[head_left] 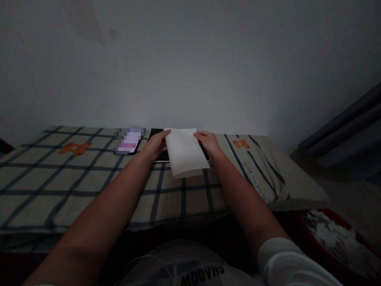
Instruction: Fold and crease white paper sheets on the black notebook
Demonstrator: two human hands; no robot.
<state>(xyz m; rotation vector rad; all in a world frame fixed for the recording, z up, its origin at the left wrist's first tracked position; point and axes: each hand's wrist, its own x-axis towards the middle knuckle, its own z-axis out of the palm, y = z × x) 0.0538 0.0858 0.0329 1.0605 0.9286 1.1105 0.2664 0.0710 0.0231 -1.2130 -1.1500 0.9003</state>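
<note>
1. The white sheet (186, 153) lies at the centre of the frame, its near end curling; whether it is a single sheet or a folded one cannot be told.
2. The left hand (156, 146), left of centre, grasps the sheet's upper left edge, the thumb tip visible on top; the remaining fingers are largely hidden.
3. The right hand (209, 142), right of centre, pinches the upper right edge; the fingers behind the paper are concealed, so their exact placement cannot be told.
4. A black flat panel (155, 134) with a pale border lies beneath, mostly covered by sheet and hands; its nature is unclear.
5. The phone (130, 141), left of the panel, shows a bright screen, partly masked by pixelation.
6. The checked cloth (89, 178) spans the middle of the frame, bearing two orange bear prints (74, 148); its printed lettering (253, 178), at right, is partly obscured by the right forearm.
7. The red container (330, 216), lower right, is cut off by the frame; its pale contents (336, 238) are hard to identify.
8. The shirt lettering (203, 275), bottom centre, appears inverted, its lower part cropped.
</note>
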